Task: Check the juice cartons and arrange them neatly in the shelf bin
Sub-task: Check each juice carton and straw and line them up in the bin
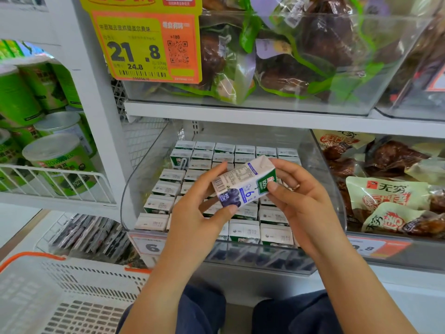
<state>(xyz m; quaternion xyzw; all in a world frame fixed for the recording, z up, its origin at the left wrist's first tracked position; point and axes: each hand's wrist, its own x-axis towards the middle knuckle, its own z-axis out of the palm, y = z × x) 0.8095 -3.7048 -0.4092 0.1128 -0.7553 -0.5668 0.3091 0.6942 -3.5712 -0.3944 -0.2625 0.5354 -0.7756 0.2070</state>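
A small juice carton (243, 182), white and green with a picture of dark berries and a large number 6 on its face, is held tilted in the air above the clear shelf bin (134, 186), between both hands. The left hand (195, 208) grips its lower end: the thumb presses the berry picture from the front and the other fingers curl behind the carton on the barcode side. The right hand (301, 196) pinches the upper right part, with the thumb on the green face and the fingers bent around the top edge; a ring shows on one finger. Below the held carton, the bin is filled with many rows of cartons (166, 189) of the same kind, standing upright and close together, their white tops facing up. A price tag (150, 247) with a 6 is fixed on the front wall of the bin. To the right, another bin holds snack packets (385, 196) in beige wrapping with red characters. On the shelf above, clear bags with green edges (289, 63) lie in a transparent bin, and a yellow and orange price sign (144, 47) showing 21.8 hangs in front. At the left, green cans (55, 160) stand behind a white wire rail. A white basket with an orange handle (72, 292) is at the lower left, near the person's knees.
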